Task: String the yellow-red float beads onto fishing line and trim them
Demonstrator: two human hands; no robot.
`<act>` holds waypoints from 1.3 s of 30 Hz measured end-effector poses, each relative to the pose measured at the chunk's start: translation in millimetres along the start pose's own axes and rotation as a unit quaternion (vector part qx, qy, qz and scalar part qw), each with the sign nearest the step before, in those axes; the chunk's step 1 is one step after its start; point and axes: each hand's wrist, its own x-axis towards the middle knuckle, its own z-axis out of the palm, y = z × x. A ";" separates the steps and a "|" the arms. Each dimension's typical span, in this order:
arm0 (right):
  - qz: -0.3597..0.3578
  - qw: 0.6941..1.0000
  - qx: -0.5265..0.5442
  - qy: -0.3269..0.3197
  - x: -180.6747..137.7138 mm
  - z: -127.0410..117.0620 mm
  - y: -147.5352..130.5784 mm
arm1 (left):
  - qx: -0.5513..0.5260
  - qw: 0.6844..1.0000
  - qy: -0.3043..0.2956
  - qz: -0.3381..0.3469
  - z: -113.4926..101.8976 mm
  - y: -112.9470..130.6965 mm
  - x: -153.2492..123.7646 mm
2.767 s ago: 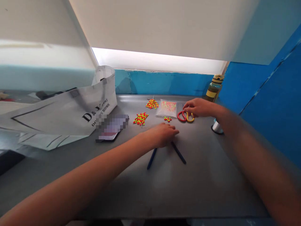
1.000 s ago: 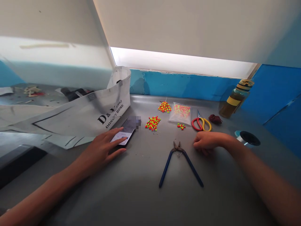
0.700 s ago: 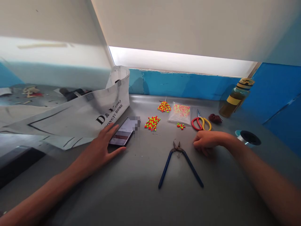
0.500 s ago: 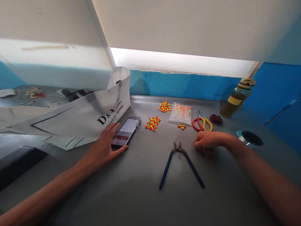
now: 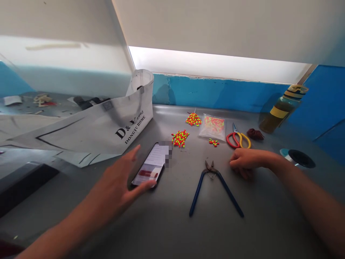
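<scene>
Along the counter (image 5: 256,223), left to right: left hand (image 5: 113,189) open, fingers spread, thumb at the lower edge of the phone (image 5: 149,165); blue-handled cutters (image 5: 211,169) lying free; right hand (image 5: 244,162) loosely curled, empty, just beside them, below the scissors (image 5: 237,139).

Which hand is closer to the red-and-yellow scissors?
The right hand is closer, lying just in front of the red-and-yellow scissors. The left hand is much farther away to their left, hovering beside the smartphone.
</scene>
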 end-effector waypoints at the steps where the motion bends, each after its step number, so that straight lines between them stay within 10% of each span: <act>1: -0.001 1.000 0.003 -0.001 0.6 -0.3 1.0 | -0.020 1.000 0.009 0.000 -7.5 -0.5 10.1; 8: -0.005 1.000 0.012 0.003 0.4 0.5 1.6 | -0.048 0.996 0.013 0.080 -11.5 -14.7 68.7; 39: 0.001 1.000 0.023 0.000 0.3 1.7 0.1 | -0.071 0.988 -0.034 0.131 9.3 -48.0 61.9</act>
